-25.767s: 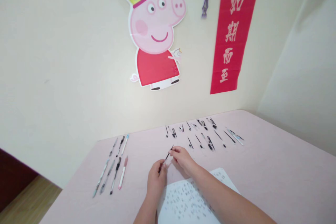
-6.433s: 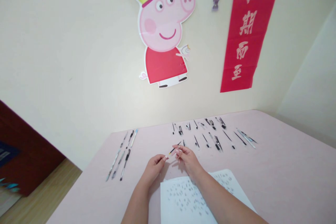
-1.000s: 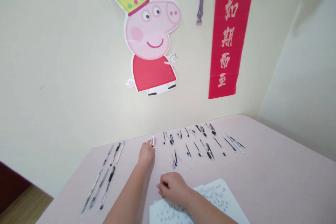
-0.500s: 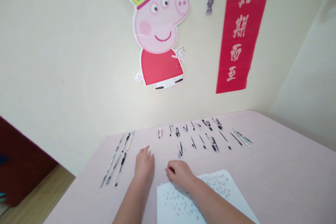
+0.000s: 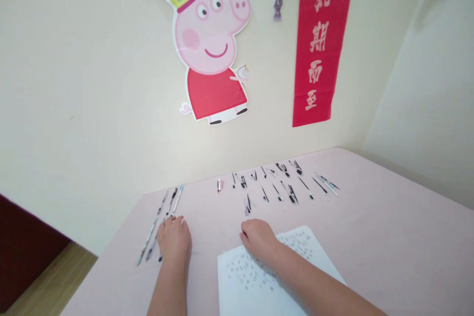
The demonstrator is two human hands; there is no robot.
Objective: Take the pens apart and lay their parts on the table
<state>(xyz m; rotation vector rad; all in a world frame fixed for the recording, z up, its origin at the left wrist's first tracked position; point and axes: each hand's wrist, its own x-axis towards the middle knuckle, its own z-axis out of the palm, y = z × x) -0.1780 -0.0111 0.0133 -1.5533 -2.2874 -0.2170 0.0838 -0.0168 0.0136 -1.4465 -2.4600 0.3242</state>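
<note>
On the left of the table, my left hand [image 5: 174, 238] reaches palm down over a group of pens, its fingers a little bent and apart. Under it a black-capped pen [image 5: 160, 258] is mostly covered, with only its lower end showing. Just left of the hand lie a grey pen [image 5: 151, 249] and a pale patterned pen [image 5: 146, 242]. My right hand [image 5: 259, 239] is curled closed and rests at the top edge of the written sheets of paper [image 5: 237, 301]; nothing sticks out of it.
Behind the left group lie a black pen [image 5: 171, 201], a grey pen [image 5: 162, 202] and a blue-white pen [image 5: 178, 199]. Several pen parts and caps [image 5: 292, 193] form two rows toward the wall. A pink cloth [image 5: 388, 237] covers the table. A pig cutout [image 5: 215, 91] hangs behind.
My left hand has moved left, from bare cloth to over the black-capped pen. My right hand stays curled on the paper. The view has turned slightly right.
</note>
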